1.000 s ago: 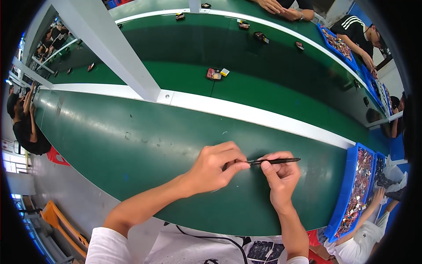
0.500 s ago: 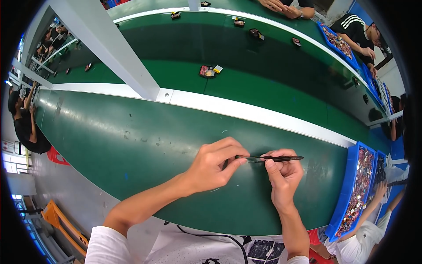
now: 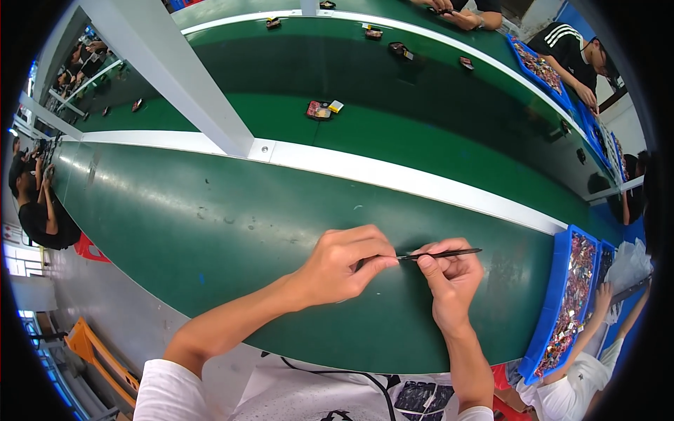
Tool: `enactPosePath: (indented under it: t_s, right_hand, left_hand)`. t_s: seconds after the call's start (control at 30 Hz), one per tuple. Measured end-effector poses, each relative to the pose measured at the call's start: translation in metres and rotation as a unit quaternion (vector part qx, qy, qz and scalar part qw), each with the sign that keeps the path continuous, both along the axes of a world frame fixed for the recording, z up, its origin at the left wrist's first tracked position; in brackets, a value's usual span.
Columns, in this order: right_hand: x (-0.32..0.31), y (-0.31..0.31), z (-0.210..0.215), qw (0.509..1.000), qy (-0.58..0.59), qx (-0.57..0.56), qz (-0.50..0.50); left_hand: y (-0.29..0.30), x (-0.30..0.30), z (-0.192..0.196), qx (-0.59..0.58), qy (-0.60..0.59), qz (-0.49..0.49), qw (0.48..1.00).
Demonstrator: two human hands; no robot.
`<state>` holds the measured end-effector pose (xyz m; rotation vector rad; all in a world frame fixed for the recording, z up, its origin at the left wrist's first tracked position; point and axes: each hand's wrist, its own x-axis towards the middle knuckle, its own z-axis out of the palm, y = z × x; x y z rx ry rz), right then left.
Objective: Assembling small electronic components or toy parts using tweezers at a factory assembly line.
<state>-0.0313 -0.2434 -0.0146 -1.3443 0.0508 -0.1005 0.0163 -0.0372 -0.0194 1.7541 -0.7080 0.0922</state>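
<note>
Tweezers: thin, dark, long axis running 9-to-3 o'clock just above the green tabletop, free end sticking out past the right hand toward 3 o'clock. Right hand is curled closed around the shaft, thumb and fingers pinching it. Left hand sits at 9 o'clock of the right, also closed, fingertips pinched at the tweezers' near end; whether a small part sits between them, cannot tell, it's hidden. Hands are touching or nearly so, both equally on the tool. Blue bin of small mixed parts lies at 3 o'clock of the right hand, so that hand is nearer to it. Small red-and-yellow piece sits well apart at 12 o'clock on the far belt.
</note>
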Motion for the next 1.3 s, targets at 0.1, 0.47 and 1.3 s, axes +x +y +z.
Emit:
enactPosePath:
  t_s: [0.1,0.47,1.3]
  right_hand:
    - [0.0,0.001,0.002,1.0,0.006,0.02,0.005]
    - [-0.001,-0.005,0.004,0.998,0.009,0.046,0.029]
    - [-0.003,-0.017,0.006,0.993,0.009,0.089,0.076]
  left_hand:
    - [0.001,0.0,-0.002,-0.007,-0.011,0.001,1.0]
    - [-0.003,-0.005,0.003,-0.016,-0.054,0.021,0.998]
    - [-0.018,-0.012,-0.007,0.031,-0.284,0.088,0.954]
